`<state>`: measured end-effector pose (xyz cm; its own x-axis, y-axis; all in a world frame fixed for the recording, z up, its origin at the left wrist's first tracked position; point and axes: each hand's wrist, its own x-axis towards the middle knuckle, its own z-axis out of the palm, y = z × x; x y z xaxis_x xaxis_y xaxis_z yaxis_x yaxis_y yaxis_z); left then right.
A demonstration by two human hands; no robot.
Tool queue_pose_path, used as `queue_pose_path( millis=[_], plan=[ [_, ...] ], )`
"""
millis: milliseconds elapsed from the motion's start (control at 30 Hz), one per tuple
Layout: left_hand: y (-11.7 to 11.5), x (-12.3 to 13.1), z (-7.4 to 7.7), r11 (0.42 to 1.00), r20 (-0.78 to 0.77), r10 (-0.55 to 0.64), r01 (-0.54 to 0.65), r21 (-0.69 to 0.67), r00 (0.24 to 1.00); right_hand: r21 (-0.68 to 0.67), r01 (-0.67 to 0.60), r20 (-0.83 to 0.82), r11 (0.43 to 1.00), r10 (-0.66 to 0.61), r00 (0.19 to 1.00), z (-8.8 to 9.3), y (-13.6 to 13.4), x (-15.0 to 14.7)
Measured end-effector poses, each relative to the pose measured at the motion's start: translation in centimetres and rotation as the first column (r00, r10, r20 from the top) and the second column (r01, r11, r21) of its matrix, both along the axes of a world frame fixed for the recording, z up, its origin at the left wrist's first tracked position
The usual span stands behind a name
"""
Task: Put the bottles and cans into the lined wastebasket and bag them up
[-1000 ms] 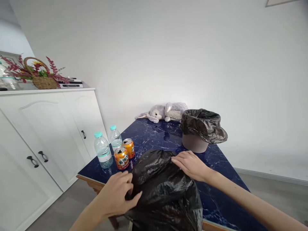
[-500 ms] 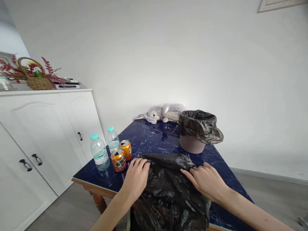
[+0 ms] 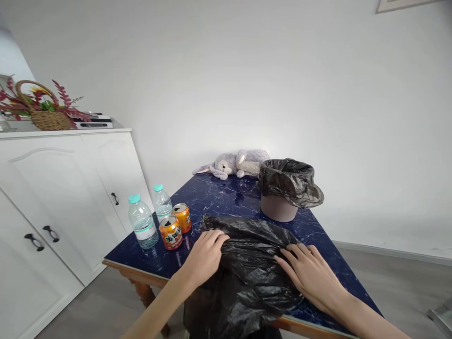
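Observation:
A crumpled black plastic bag (image 3: 247, 273) lies over the near edge of the dark blue marbled table (image 3: 212, 195) and hangs down in front. My left hand (image 3: 205, 256) is closed on the bag's left side, fingers bent into the plastic. On its right side rests my right hand (image 3: 314, 273), its fingers somewhat apart and touching the plastic. Behind, a brownish bin (image 3: 278, 208) stands lined with another black bag (image 3: 291, 181), folded over its rim.
Left on the table stand two orange cans (image 3: 171, 233) (image 3: 182, 217) and two clear bottles with turquoise caps (image 3: 143, 223) (image 3: 162, 201). A plush rabbit (image 3: 233, 164) lies by the wall. A white cabinet (image 3: 70, 188) at left holds a flower basket (image 3: 51, 120).
The bag's far edge has spread flatter and farther across the table. My right hand has shifted slightly right and down, its fingers more spread. The view has moved a little.

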<state>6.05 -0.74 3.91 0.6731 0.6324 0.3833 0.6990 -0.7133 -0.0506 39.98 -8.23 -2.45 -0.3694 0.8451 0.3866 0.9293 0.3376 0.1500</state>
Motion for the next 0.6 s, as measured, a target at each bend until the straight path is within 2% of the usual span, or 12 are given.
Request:
queue_pose_path(
  millis=[100, 200, 267, 333, 433, 467, 533, 600],
  plan=[
    [-3.6, 0.8, 0.1, 0.996, 0.079, 0.082, -0.080, -0.027, 0.993, 0.010, -0.022, -0.111, 1.000, 0.023, 0.994, 0.7, -0.6, -0.7],
    [-6.0, 0.9, -0.8, 0.987, 0.057, 0.138, -0.133, -0.089, 0.989, -0.084, -0.072, -0.150, 0.994, 0.059, 0.987, -1.2, -0.4, -0.1],
    [-6.2, 0.2, -1.4, 0.984, 0.016, 0.102, -0.099, -0.147, 0.995, -0.135, -0.042, -0.164, 0.990, 0.020, 0.986, -3.0, -0.2, 1.0],
    [-5.9, -1.0, -1.4, 0.979, -0.027, 0.122, -0.125, -0.163, 0.992, -0.160, -0.004, -0.176, 0.987, -0.025, 0.984, -4.2, -0.6, 2.1],
    [-5.9, -3.3, -0.1, 0.975, -0.010, 0.205, -0.205, -0.085, 0.979, -0.213, 0.014, -0.205, 0.977, -0.058, 0.977, -3.6, -2.3, 3.1],
    [-6.2, -4.0, 0.4, 0.981, -0.004, 0.169, -0.169, -0.096, 0.986, -0.254, -0.008, -0.217, 0.967, -0.049, 0.975, -2.9, -3.0, 3.2],
    [-7.0, -5.1, 1.0, 0.979, -0.018, -0.005, 0.001, -0.204, 1.000, -0.353, -0.086, -0.241, 0.932, -0.002, 0.971, -1.6, -4.5, 3.2],
    [-7.7, -5.6, 0.6, 0.937, -0.035, -0.165, 0.145, -0.318, 0.986, -0.419, -0.139, -0.262, 0.897, 0.027, 0.965, -0.6, -5.6, 3.2]
  ],
)
